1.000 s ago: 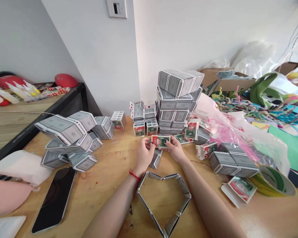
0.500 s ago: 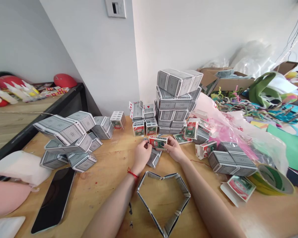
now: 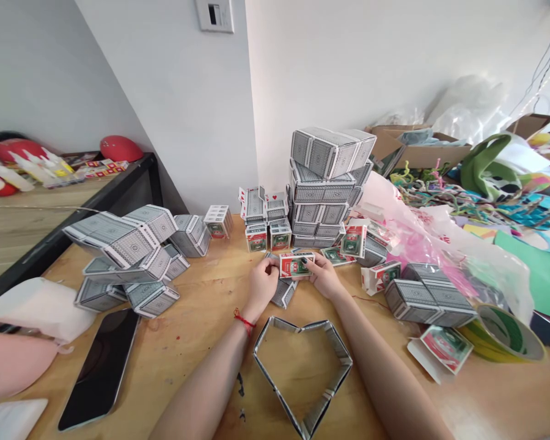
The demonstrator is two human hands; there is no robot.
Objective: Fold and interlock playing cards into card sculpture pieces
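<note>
Both of my hands grip one small red, green and white card box (image 3: 296, 264) over the wooden table (image 3: 201, 318). My left hand (image 3: 262, 285) pinches its left end, and my right hand (image 3: 323, 275) pinches its right end. A loose stack of grey-backed cards (image 3: 284, 292) lies just under the box. Nearer to me sits a heart-shaped frame made of cards (image 3: 303, 365), between my forearms. Behind the box rises a tall stack of grey card blocks (image 3: 325, 183).
A heap of grey card blocks (image 3: 128, 256) lies at the left, with a dark phone (image 3: 101, 366) in front. Another person's arm (image 3: 13, 360) enters at the far left. More card boxes, pink plastic, a tape roll (image 3: 508, 333) and craft clutter fill the right side.
The card box has stayed between my hands with only small shifts and a slight tilt. Nothing else has moved.
</note>
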